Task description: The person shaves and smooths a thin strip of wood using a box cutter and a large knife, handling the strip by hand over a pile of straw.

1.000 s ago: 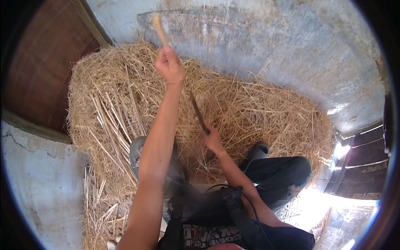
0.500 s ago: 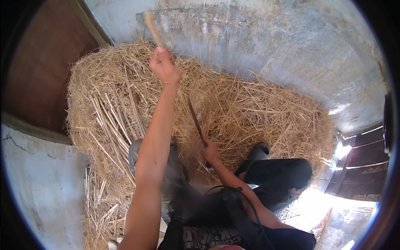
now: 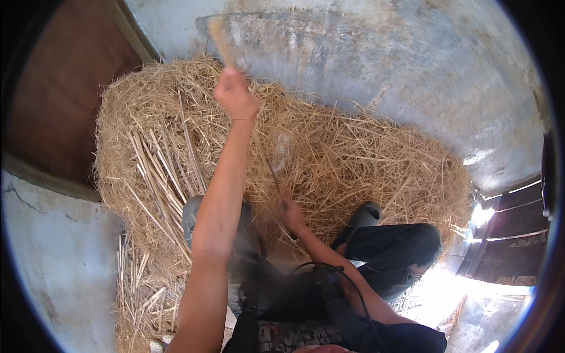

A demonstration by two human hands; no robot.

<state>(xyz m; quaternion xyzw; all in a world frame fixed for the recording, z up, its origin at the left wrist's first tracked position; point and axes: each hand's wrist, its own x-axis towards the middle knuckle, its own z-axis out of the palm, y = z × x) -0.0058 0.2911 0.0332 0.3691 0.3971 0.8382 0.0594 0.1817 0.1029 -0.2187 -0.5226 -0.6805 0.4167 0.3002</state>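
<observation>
Held up in front of me, my left hand (image 3: 236, 96) is closed round a pale tan bamboo strip (image 3: 219, 36). The strip's upper end is blurred by motion and rises against the wall. Lower and to the right, my right hand (image 3: 291, 215) grips a knife (image 3: 271, 167) by its lower end. Its thin dark blade points up and slightly left over the straw, partly smeared; the grip is hidden in my fingers.
A heap of dry straw (image 3: 353, 147) spreads before me. Several pale split strips (image 3: 156, 167) lie on its left side. A curved grey wall (image 3: 376, 53) stands behind it, with a brown panel (image 3: 65, 100) at far left. My shod feet and bent legs (image 3: 394, 244) are close by.
The knife blade and my right hand have shifted slightly left, and the blade looks more blurred. My left hand and the bamboo strip have moved a little right and down.
</observation>
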